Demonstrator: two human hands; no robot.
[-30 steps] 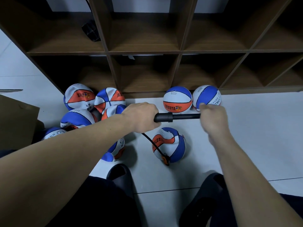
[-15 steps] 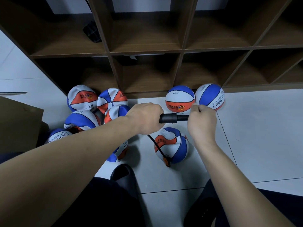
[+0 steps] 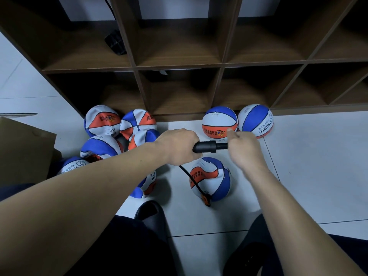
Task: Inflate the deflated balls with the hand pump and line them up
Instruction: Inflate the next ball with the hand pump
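Note:
My left hand grips the body of a black hand pump, held level above the floor. My right hand grips the pump's handle, pushed in close to the body. A thin black hose runs down to an orange-tipped needle stuck in a blue, white and orange ball on the floor. Two round balls, one and another, stand side by side against the shelf base. Several dented, deflated balls lie heaped at the left.
A dark wooden cubby shelf fills the back, with a small black object in one compartment. A brown cardboard box stands at the left. My dark slippers and knees are at the bottom. White floor tiles stretch to the right.
My right hand has pushed the pump handle leftward into the body, so much less of the rod shows. My left hand and the ball stay where they were.

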